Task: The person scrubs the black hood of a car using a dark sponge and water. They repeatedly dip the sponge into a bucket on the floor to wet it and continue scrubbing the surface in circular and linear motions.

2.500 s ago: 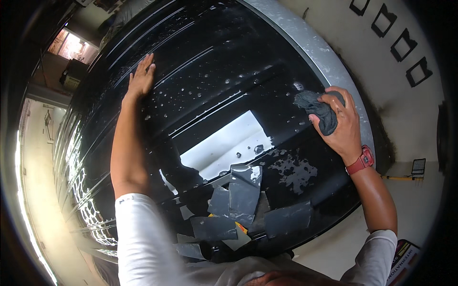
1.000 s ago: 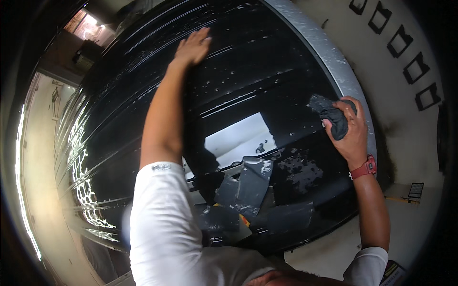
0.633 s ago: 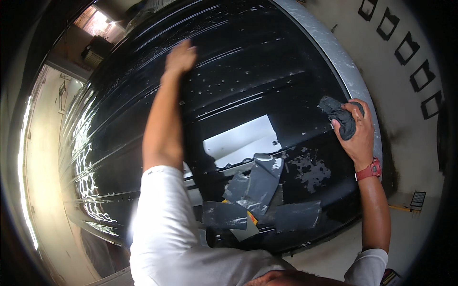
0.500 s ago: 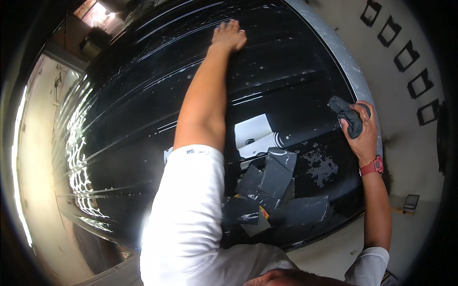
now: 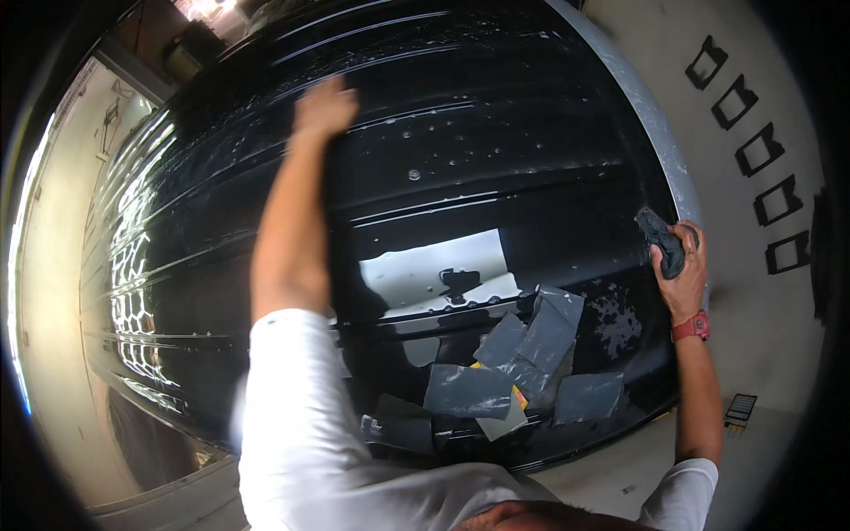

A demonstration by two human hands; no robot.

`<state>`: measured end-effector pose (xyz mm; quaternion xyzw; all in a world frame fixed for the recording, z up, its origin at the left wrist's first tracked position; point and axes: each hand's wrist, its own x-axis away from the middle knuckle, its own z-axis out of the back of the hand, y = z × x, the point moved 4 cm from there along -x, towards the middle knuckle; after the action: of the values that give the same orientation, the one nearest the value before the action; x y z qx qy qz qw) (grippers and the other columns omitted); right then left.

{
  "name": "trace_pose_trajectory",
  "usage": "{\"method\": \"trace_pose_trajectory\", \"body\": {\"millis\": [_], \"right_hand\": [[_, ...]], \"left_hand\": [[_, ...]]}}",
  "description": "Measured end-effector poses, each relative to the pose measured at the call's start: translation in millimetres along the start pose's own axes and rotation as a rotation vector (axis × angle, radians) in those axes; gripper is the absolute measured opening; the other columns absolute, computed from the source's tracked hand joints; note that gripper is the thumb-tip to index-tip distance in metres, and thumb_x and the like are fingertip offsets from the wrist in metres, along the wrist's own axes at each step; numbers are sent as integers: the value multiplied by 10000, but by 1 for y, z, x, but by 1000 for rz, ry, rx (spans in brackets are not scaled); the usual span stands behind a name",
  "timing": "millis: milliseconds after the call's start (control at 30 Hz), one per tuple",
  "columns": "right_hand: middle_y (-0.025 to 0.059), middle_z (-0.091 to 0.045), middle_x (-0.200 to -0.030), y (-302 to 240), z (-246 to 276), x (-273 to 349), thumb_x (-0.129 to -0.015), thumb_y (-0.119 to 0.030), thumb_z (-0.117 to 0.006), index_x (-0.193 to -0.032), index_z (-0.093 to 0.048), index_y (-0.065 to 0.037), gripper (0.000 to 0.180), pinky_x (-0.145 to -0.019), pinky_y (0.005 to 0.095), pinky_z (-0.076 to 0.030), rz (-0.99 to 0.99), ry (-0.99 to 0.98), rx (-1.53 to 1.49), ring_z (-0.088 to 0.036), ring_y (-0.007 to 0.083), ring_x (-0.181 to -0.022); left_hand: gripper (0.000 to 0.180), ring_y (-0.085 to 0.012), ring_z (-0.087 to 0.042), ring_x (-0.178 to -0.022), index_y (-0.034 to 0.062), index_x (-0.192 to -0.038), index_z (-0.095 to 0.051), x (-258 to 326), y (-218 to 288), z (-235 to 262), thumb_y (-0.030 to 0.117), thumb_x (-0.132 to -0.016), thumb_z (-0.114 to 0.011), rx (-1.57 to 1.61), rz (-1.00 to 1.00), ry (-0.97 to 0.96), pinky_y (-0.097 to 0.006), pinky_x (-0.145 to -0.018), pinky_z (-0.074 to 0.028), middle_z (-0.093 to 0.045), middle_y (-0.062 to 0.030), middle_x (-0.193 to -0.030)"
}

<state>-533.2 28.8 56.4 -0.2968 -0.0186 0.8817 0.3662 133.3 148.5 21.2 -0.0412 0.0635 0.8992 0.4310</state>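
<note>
Head view here. Compared with half a second back, the left arm has swung left across the black panel (image 5: 496, 133), so the left hand (image 5: 324, 108) now sits further left on the wet surface; it's blurred, looks flat and open with fingers spread loosely, though I can't tell if it's pressing down. The right hand (image 5: 683, 270) has barely moved and stays at the panel's right edge, fingers clamped around a dark grey pad (image 5: 662, 239) that sticks up out of the fist.

That pad looks like a folded, crumpled wad, dark grey, touching the panel right by its grey rim (image 5: 651, 115).

Nearest the body, several grey sheets (image 5: 531, 341) lie overlapping on the lower part of the panel, with a bit of yellow peeking from under them. The panel itself is glossy black, ribbed with long ridges, dotted with water drops, and reflecting a bright patch. Further out, the pale floor (image 5: 753, 106) carries a row of black square outlines (image 5: 760, 142).
</note>
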Motion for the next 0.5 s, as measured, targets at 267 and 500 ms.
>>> {"method": "trace_pose_trajectory", "body": {"millis": [267, 500], "right_hand": [[185, -619, -1266, 2, -3, -2, -864, -157, -826, -1234, -642, -48, 428, -1040, 469, -518, 2, 10, -47, -636, 403, -1189], [165, -626, -1267, -8, -7, -3, -854, -149, -832, -1188, -667, -49, 386, -1025, 459, -527, -37, 0, -40, -644, 388, -1180]], "left_hand": [[587, -262, -369, -1595, 207, -1640, -459, 21, 6, 8, 287, -1060, -422, 158, -243, 11, -409, -1321, -288, -395, -65, -1731], [573, -306, -421, -1562, 132, -1623, -475, 65, -119, 39, 292, -1077, -410, 84, 190, 29, -425, -1286, -340, -440, -121, -1697]]}}
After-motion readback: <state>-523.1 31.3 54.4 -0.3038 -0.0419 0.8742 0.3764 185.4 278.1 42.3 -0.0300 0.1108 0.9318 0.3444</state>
